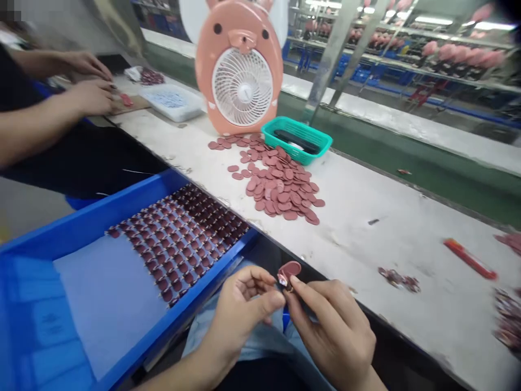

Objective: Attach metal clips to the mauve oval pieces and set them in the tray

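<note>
My right hand (331, 320) pinches a small dark-red oval piece (291, 268) with a shiny metal-looking part at its lower end, above my lap. My left hand (246, 304) is close beside it, its fingers curled with a gap between thumb and index finger. The index fingertip lies near the shiny end; whether it touches cannot be made out. A pile of flat reddish oval pieces (280, 187) lies on the white worktable (345, 190) in front of me. At my left, rows of similar dark-red pieces (175, 239) lie on a sheet in a blue tray (134, 203).
Behind the pile stand a pink bear-shaped fan (244, 32) and a green basket (299, 155) holding dark items. A red strip-shaped packet (470, 259) and small metallic parts (399, 279) lie to the right. Another person's hands (91, 92) work at the left, near a white tray (175, 103).
</note>
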The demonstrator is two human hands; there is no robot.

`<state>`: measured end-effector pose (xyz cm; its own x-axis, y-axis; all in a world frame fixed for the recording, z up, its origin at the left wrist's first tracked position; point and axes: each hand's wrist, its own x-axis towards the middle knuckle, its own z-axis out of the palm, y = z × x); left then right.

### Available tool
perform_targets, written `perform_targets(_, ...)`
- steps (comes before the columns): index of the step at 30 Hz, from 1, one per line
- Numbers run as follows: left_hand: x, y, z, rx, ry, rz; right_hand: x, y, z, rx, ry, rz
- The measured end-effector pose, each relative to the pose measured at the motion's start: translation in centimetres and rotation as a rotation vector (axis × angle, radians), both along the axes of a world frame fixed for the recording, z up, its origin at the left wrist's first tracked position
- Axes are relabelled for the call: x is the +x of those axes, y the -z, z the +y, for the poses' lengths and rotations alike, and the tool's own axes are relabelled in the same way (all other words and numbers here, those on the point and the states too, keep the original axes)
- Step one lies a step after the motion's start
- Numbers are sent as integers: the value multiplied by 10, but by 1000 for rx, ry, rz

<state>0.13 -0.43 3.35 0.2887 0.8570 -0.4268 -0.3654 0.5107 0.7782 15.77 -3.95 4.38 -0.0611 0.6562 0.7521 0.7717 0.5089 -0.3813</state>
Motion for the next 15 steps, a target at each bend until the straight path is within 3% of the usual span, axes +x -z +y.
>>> perform_targets(3,-5,-2,4,84,-40,60,-11,8,13,98,-61,-93)
perform_targets(10,-25,2,14,91,-152,174,-33,15,34,92,-149,-139)
perform_targets(13,-58,11,28,95,-280,368,-33,12,29,106,-146,-159)
perform_targets(15,-99,22,44,110,-396,498,-26,13,23,76,-119,-161)
